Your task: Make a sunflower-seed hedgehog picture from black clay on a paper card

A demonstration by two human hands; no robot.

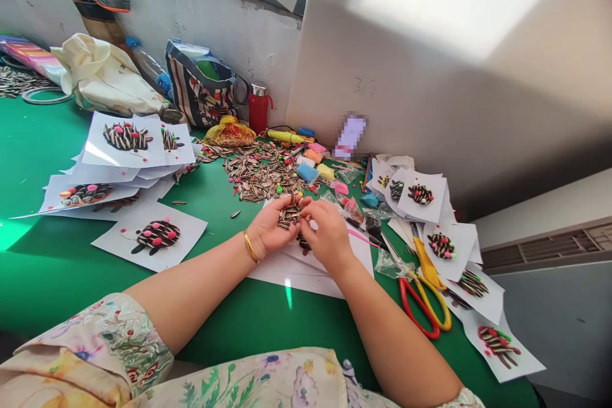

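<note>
Several seeds (289,215) lie in the left hand (275,227); the right hand (326,233) seemingly pinches one.

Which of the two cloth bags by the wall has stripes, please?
The striped bag stands beside the red bottle; the cream bag, farther left, has no stripes.

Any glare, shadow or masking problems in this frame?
Head view: bright light washes over the pale wall, bordered by soft shadow; glare hits the green table at far left, with a small streak between the forearms; a rectangle by the wall is pixelated; left hand and right hand look fairly clear.
</note>
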